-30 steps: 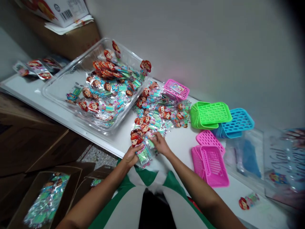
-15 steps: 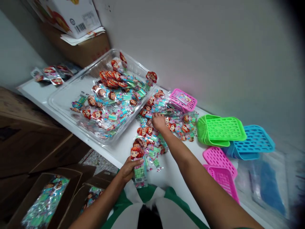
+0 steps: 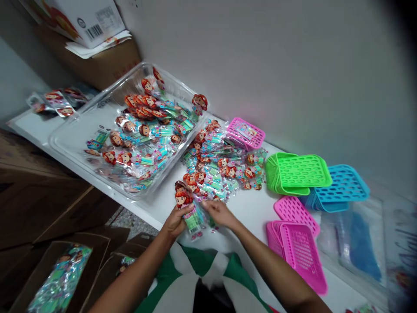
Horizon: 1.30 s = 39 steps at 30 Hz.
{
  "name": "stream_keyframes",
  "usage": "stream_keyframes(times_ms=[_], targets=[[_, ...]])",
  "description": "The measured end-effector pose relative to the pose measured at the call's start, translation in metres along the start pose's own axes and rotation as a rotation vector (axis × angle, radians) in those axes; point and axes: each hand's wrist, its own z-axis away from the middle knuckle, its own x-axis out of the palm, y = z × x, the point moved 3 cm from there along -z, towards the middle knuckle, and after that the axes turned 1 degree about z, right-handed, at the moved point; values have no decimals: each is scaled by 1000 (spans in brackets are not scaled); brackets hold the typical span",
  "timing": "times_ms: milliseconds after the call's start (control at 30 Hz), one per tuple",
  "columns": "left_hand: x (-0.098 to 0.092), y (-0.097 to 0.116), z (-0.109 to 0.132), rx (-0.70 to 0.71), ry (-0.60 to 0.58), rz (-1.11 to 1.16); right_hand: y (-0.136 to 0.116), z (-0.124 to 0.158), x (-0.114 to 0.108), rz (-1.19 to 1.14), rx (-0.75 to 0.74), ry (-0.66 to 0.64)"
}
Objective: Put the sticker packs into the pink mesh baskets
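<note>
My left hand (image 3: pixel 174 222) grips a small stack of clear toy packets (image 3: pixel 186 205), each showing a red-haired cartoon doll head, near the front edge of the white table (image 3: pixel 250 208). My right hand (image 3: pixel 219 213) rests against the same stack from the right and pinches another packet onto it. Just beyond both hands lies a loose heap of the same packets (image 3: pixel 217 161). More of them fill a large clear plastic tray (image 3: pixel 73 132) at the left.
A pink basket (image 3: pixel 245 132) sits behind the heap. Stacks of green baskets (image 3: pixel 295 173), blue baskets (image 3: pixel 342 187) and pink baskets (image 3: pixel 298 245) stand at the right. Cardboard boxes (image 3: pixel 55 278) with packets sit on the floor at the lower left; another cardboard box (image 3: pixel 104 56) stands behind the tray.
My right hand had reached out into the loose heap half a second ago and has drawn back with a packet to the stack in my left hand. The left hand stayed put.
</note>
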Motion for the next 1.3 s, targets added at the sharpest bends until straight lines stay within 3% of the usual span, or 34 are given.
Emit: stream_keyframes(times_ms=[67,167,267,367,467,567,733,867,1000,1133,1200,1300], targets=[[-6,-1,5,-8,39,-17,0,-31,-22,166,45,102],[-11,-3,13,-31,88,-35,-4,-99,-58,634,2,305],[-11,-4,19,-71,79,-47,-1,-154,-71,1019,30,232],[-17,-3,20,-82,78,-44,9,-165,-71,1159,19,91],[-25,-2,18,-87,96,-43,20,-132,-75,1178,-5,83],[-24,-7,15,-117,74,-58,33,-76,-79,1159,-41,51],[-8,-24,16,-144,59,-111,56,10,-75,1166,-7,-10],[5,-34,21,-124,-31,-142,73,48,-74,1051,86,2],[11,-41,27,-127,-42,-176,91,71,-90,666,129,79],[22,-47,32,-151,-44,-177,98,95,-106,114,246,481],[29,-50,34,-184,-50,-164,90,105,-96,-99,272,605],[39,-56,35,-212,-73,-140,63,113,-58,-321,226,571]])
